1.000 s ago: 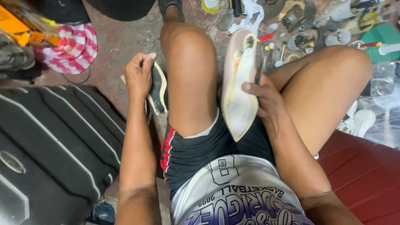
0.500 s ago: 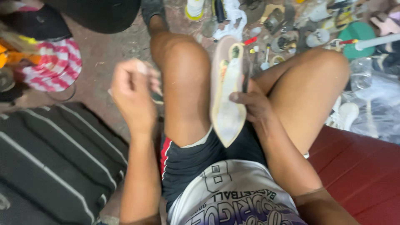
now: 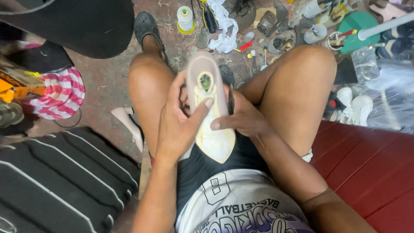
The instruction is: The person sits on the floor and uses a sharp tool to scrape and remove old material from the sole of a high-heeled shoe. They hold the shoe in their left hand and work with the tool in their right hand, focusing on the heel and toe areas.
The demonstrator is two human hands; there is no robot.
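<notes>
Cream sole [image 3: 211, 125], upturned between the knees. Left hand [image 3: 177, 125] grips its left edge, right hand [image 3: 241, 118] its right edge. Thread spool [image 3: 185, 19] lies beyond the sole.

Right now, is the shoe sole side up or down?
Sole side up: the shoe shows its pale underside, held between both hands.

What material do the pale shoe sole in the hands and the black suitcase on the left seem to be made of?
Shoe sole: probably leather or fibreboard, matte beige, with yellowish patches that look like old glue and a worn hole near the heel end. Both the left hand and the right hand grip it. Suitcase: likely hard plastic, black, with moulded ridges and a dull sheen.
</notes>
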